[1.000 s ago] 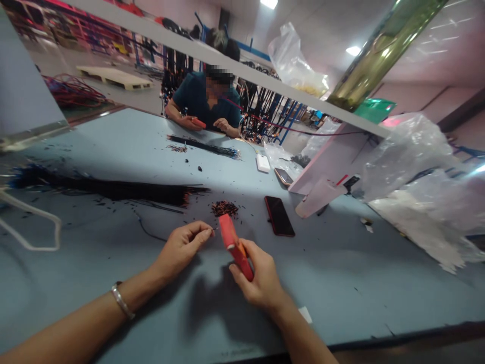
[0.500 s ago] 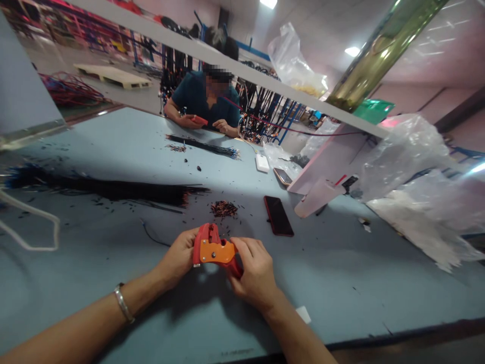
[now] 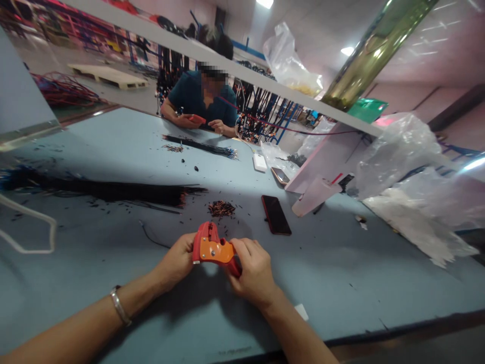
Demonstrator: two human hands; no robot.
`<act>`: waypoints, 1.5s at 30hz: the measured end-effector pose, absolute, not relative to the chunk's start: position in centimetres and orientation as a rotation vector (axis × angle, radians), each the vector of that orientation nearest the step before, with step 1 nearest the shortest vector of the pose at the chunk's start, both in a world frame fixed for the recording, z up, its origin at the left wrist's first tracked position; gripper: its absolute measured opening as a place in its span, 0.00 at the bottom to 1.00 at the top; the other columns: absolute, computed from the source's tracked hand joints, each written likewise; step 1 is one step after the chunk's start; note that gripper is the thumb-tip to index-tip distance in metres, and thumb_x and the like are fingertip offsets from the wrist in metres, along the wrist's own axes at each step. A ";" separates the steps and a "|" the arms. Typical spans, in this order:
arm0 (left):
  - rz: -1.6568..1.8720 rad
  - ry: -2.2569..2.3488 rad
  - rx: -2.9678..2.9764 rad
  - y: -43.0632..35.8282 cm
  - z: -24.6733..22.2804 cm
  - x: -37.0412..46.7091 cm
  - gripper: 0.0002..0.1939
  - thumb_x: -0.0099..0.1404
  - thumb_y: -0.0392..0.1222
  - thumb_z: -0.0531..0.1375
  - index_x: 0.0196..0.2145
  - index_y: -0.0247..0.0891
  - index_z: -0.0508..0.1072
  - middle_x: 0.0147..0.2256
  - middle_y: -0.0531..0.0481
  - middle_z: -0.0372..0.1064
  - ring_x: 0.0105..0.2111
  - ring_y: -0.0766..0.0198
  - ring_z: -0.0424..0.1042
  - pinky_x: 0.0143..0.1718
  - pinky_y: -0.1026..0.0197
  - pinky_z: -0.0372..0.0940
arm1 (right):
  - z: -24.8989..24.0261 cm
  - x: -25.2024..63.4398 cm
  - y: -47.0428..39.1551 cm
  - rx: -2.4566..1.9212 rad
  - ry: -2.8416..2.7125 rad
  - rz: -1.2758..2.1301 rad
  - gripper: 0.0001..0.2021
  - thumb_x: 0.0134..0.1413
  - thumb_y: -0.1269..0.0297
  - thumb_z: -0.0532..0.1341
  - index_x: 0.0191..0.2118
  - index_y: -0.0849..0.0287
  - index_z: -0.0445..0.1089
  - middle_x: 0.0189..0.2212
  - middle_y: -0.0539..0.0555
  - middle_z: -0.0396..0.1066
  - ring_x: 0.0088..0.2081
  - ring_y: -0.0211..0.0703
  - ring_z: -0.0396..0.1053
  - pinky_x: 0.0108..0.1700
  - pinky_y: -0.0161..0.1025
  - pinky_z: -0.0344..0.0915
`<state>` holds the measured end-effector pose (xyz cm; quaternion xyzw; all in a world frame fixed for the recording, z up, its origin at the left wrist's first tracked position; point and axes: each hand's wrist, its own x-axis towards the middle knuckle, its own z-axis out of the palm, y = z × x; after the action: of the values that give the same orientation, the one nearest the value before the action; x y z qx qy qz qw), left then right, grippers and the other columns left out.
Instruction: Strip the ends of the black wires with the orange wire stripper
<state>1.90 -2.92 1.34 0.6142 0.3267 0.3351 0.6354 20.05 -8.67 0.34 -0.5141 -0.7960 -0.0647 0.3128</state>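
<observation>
My right hand (image 3: 253, 273) is wrapped round the handles of a red and orange wire stripper (image 3: 215, 248). Beside the tool's head, my left hand (image 3: 181, 258) is closed, its fingertips against the red jaw end. A thin black wire (image 3: 152, 236) runs out leftward from my left hand, a bluish tip at its far end. The stripper hides where the wire's other end lies. Beyond the tool is a small pile of black and copper-coloured offcuts (image 3: 222, 209). A thick bundle of black wires (image 3: 125, 191) stretches across the left of the table.
A dark phone (image 3: 276, 215) lies right of the offcuts, near a translucent holder (image 3: 314, 197). Plastic bags (image 3: 413, 202) cover the right side. Across the table, a person (image 3: 204, 101) holds a red tool beside another wire bundle (image 3: 200, 145). A white loop (image 3: 53, 235) lies at left.
The view has shifted slightly, so the table items sit a little further left. Both hands keep their hold, and the stripper stays almost in place.
</observation>
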 end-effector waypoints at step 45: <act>0.982 1.130 1.863 -0.9 0.3 1.5 0.13 0.61 0.49 0.57 0.31 0.40 0.79 0.42 0.45 0.71 0.44 0.55 0.68 0.49 0.56 0.61 | 1.0 20.9 -8.4 -0.897 -0.943 1.688 0.17 0.46 0.59 0.59 0.42 0.61 0.65 0.31 0.55 0.70 0.29 0.44 0.71 0.37 0.44 0.68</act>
<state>1.51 -0.90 0.32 0.7250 0.4397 0.3824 0.3672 20.90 -8.44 1.03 -0.3684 -0.3872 0.6931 0.4837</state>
